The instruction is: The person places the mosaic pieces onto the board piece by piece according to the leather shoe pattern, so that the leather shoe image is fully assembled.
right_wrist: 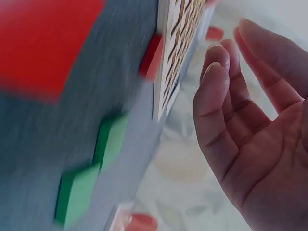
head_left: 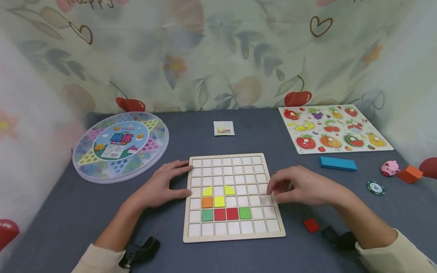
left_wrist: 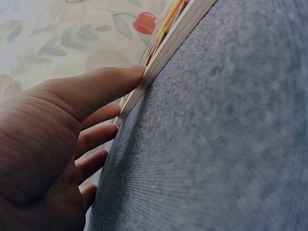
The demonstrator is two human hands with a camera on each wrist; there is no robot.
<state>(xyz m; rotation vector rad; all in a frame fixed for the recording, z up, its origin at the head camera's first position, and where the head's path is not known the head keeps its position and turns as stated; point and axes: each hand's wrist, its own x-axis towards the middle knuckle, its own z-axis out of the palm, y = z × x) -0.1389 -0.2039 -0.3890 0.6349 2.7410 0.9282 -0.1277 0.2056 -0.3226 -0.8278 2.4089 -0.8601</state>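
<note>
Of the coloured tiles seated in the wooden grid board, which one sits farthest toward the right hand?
The green tile at the right end of the bottom coloured row; the other green tile sits at that row's left end.

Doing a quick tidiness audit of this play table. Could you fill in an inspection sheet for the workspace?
Surface: grey cloth table, flat.
Job's things: wooden grid board with yellow, orange, green and red tiles in its lower middle cells; small pattern card behind it.
Clutter: round game case, fruit puzzle, blue block, pig toy, orange block, chip, loose red tile.
Grippers: left hand rests flat on the board's left edge; right hand at the right edge, fingers loosely curled, palm empty.
Cables: nothing seen.
Surroundings: floral curtain.
</note>
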